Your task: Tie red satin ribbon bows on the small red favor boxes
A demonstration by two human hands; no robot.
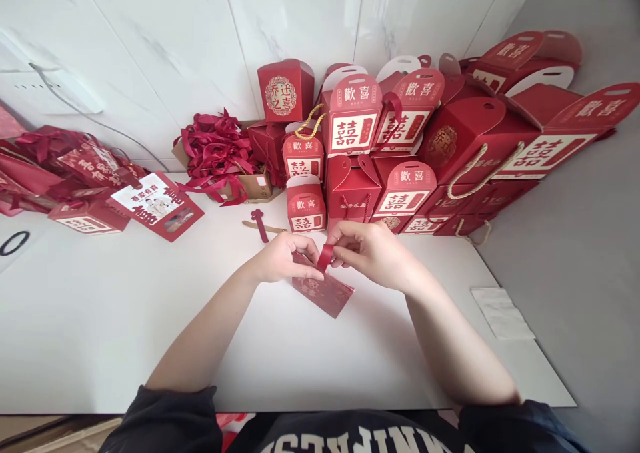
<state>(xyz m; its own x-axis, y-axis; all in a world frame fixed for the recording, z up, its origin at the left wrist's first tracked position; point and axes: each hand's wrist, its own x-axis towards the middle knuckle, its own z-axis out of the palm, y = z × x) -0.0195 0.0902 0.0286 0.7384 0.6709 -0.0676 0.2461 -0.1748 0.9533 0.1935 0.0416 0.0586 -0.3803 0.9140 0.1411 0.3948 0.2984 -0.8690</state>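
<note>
Going left to right, with the red packet (330, 294) as landmark: roughly mid-table on or just over the white table (150, 333), can't tell if touching it. Way off left of the packet, a messy pile of red packaging (93, 166), then a flat red bag (163, 207) with a white printed face. Behind and left of the packet, a cardboard carton (254, 187) overflowing with dark red ribbons (215, 147). Closer in, just past the packet's far left corner, a flower-topped red strip (260, 226) lying across a gold-coloured strip (277, 229). Next, the left hand (287, 256), gripping the packet by its upper left end, so easily the nearer hand. Long axis of the packet: slantwise from that grip, down and to the right. Up from the packet's top edge, a short ribbon (325, 258), pinched in the fingertips of the right hand (373, 256), up and right of the packet. Can't make out the ribbon's attachment. Right behind the packet, a wall of red gift boxes (353, 183), near the right hand and pretty much in the way on the far side. Well right of the packet, a folded white sheet (503, 313).
</note>
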